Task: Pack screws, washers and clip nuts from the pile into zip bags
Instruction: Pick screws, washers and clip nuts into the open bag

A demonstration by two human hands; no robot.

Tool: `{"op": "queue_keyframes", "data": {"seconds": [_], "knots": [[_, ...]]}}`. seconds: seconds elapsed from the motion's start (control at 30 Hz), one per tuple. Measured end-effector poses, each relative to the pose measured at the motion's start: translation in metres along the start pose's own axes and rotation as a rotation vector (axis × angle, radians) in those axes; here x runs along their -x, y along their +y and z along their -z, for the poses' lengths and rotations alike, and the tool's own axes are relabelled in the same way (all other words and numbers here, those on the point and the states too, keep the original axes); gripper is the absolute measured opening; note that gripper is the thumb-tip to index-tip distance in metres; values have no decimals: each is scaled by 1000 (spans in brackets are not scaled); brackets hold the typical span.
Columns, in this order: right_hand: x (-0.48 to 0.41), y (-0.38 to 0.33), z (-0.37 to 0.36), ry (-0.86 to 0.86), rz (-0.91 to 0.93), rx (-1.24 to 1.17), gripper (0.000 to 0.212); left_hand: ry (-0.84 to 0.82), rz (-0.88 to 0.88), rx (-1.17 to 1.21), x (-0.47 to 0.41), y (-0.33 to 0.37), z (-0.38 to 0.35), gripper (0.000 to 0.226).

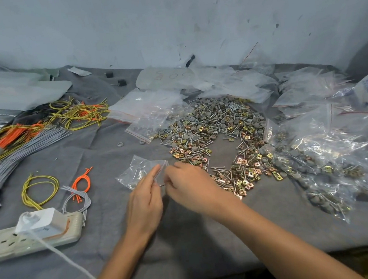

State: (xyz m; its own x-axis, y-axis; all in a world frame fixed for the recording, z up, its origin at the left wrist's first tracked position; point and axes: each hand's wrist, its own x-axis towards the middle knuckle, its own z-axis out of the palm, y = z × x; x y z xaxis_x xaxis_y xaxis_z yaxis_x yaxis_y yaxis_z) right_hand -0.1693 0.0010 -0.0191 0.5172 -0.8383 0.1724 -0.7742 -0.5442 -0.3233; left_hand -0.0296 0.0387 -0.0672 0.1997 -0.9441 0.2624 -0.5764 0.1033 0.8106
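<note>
While your left hand [143, 198] pinches the flimsy, slippery zip bag [135, 172] at its mouth near the pile [211, 133], your right hand [188, 182] pinches what looks like a screw [162, 185], so grip the stiffer zip rim.

Bare cloth [192, 239] between power strip [5, 245] and filled bags [324, 164]

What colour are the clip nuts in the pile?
Brassy gold, some with a coppery tint; the clip nuts show best in the head view.
</note>
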Motion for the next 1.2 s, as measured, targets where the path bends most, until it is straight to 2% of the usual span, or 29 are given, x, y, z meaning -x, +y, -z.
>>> {"op": "queue_keyframes", "data": {"seconds": [0.13,0.23,0.33,0.43,0.6,0.7,0.8,0.93,1.2], "knots": [[-4,-7,-16,100,22,121,22,-16,32,4,-1,-1,0,55],[-5,-7,-19,64,16,127,25,-6,39,9,-1,0,1,55],[-2,1,-11,68,-3,16,23,-4,44,14,0,2,1,54],[-2,23,9,89,-118,-129,13,1,42,12,2,4,2,53],[-2,79,46,7,-278,-7,7,-4,60,13,3,5,1,47],[-1,97,55,-34,-326,-19,8,-4,72,15,3,2,0,45],[-4,102,52,-126,-306,-34,9,-6,72,11,3,2,-1,45],[-9,99,46,-163,-281,-56,8,-2,53,14,4,3,0,46],[-9,95,43,-333,-250,123,11,-5,60,20,3,4,0,53]]}}
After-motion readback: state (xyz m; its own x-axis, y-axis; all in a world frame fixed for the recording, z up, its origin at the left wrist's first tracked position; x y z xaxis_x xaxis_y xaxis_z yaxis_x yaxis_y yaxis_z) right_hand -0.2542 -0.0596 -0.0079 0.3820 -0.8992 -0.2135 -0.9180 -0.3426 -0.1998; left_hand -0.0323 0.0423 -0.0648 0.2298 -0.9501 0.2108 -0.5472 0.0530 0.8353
